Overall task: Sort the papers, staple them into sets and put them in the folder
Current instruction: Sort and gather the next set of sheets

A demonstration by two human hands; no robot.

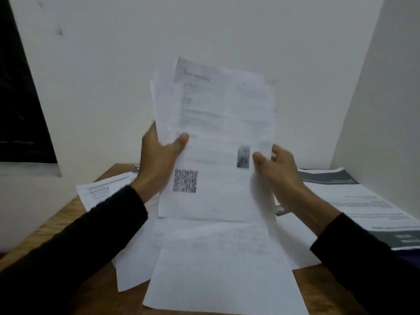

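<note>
Wooden desk strewn with papers
Loose white sheets lie at lower centre; dark-banded printed pages at right.

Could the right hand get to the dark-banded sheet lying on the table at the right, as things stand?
Probably yes. The right hand is by the right edge of the held stack, which the left hand grips too. The dark-banded sheet lies uncovered just beyond that wrist, nothing between.

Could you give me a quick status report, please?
Both hands: left hand grips paper stack, right hand at its edge. Loose sheets cover table.
</note>
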